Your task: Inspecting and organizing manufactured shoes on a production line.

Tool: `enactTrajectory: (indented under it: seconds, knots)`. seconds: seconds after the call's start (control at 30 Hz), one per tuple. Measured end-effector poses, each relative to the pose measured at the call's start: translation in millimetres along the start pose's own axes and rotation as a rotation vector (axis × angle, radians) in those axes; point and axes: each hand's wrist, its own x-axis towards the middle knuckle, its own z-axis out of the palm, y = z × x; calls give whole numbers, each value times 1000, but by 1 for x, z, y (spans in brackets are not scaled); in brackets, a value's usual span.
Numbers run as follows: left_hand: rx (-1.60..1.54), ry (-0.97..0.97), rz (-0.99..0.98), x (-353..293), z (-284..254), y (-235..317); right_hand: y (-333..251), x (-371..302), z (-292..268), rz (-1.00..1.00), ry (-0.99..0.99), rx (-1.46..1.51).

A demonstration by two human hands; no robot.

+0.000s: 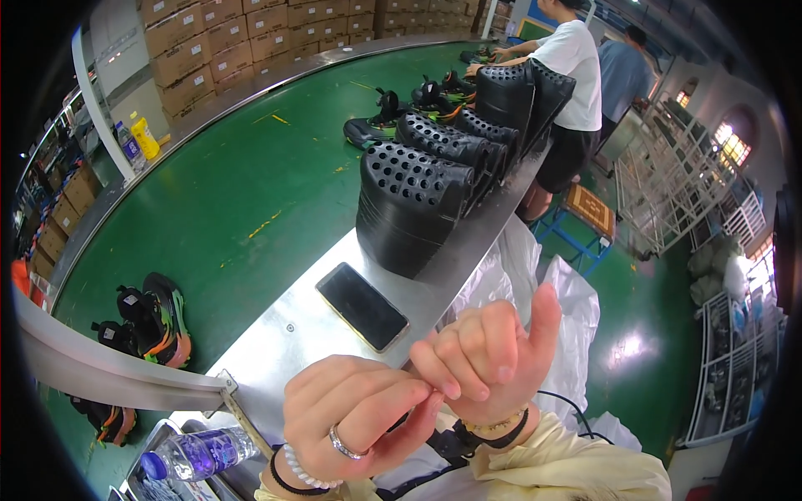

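My left hand (355,417), with a ring and a white bead bracelet, is closed in a pinch in front of me. Its thumb and forefinger tips touch the curled fingers of my right hand (489,359); whatever they pinch, if anything, is too small to make out. Palm toward me, my right hand has its fingers folded in and its thumb sticking out, with nothing visible in it. Just beyond the hands, a dark-screened phone (362,306) lies on the metal ledge (280,326). Farther along stand black, perforated, shoe-shaped blocks (409,209) in a row.
Sports shoes (150,321) sit on the green conveyor belt (251,209), with others (376,121) beyond. A purple-labelled bottle (200,453) lies lower left, beside a curved white bar (109,359). White plastic sheeting (560,309) hangs right. A person in white (572,63) works farther along.
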Motion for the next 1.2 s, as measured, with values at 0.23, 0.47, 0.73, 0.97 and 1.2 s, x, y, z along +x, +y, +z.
enactTrajectory:
  seconds: [0.23, 0.47, 0.73, 0.97, 1.2]
  knots:
    - [48, -18, 29, 2, 4, -2, -4, 1, -4, -4, -24, -57]
    - [-26, -58, -38, 3, 2, -5, -3, 3, -3, -16, 32, -111]
    - [-153, -50, -109, 3, 5, -10, -5, 3, -3, -42, 33, -107]
    - [-137, -23, -103, 0, 4, -10, 0, 3, -6, -2, 47, -3]
    - [-119, -20, -104, 3, 6, -8, -5, 4, -4, 14, 60, -8]
